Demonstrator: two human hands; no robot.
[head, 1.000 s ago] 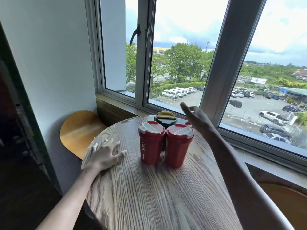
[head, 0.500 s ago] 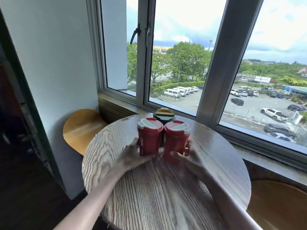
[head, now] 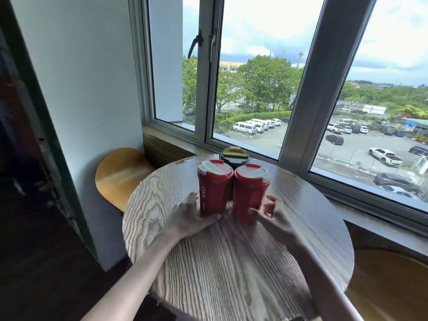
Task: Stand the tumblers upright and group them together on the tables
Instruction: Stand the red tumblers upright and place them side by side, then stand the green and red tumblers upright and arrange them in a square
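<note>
Two red tumblers with pale lids stand upright side by side on the round wooden table [head: 231, 269]. The left red tumbler [head: 214, 186] carries white lettering; my left hand [head: 188, 217] grips its base, thumb across the front. My right hand [head: 272, 215] grips the base of the right red tumbler [head: 251, 191]. Behind them, touching or nearly so, stands a dark green tumbler [head: 235, 155] with a yellow lid flap, mostly hidden by the red pair.
A window [head: 254, 89] and its sill [head: 176, 144] run just behind the table. A wooden chair seat [head: 120, 174] sits at the left by the white wall. Another wooden seat [head: 389, 286] shows at the lower right.
My left hand left the table edge and my right hand came down from the air; both now grip the bases of the red tumblers. The view has drawn nearer.
</note>
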